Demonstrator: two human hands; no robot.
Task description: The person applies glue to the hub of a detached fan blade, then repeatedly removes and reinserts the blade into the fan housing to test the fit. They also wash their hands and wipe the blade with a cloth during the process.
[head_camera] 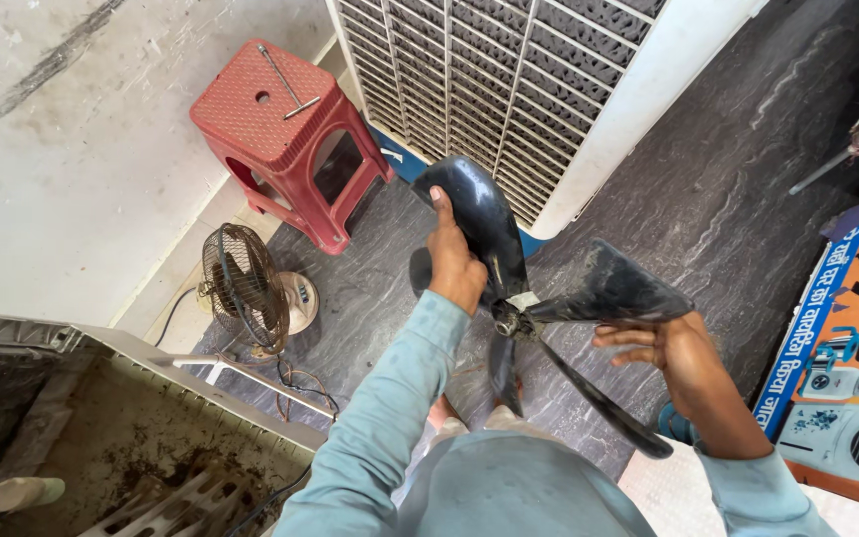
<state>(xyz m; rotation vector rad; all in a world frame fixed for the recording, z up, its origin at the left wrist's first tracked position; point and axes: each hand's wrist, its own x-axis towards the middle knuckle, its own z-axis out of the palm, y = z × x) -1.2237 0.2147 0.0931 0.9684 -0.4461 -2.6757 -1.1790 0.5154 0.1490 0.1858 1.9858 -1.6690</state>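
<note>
Dark grey stone-pattern floor (718, 189), white wall on one side. The black fan blade assembly (549, 308) is held up over the floor, just in front of the white louvred air cooler (549, 89). Left hand (454, 264) grip clenched around the upper blade; right hand (673, 358) cups the blade beside it from underneath, fingers half curled, looser hold. 2 more blades hang free below the hub. Beyond the left hand from the fan blade: red plastic stool (285, 134) with a metal rod (285, 82) on top, and a small table fan (251, 288). Risk, as I judge it: blades look dusty and slick, so the looser right-hand hold could slip and drop the hub onto the floor.
</note>
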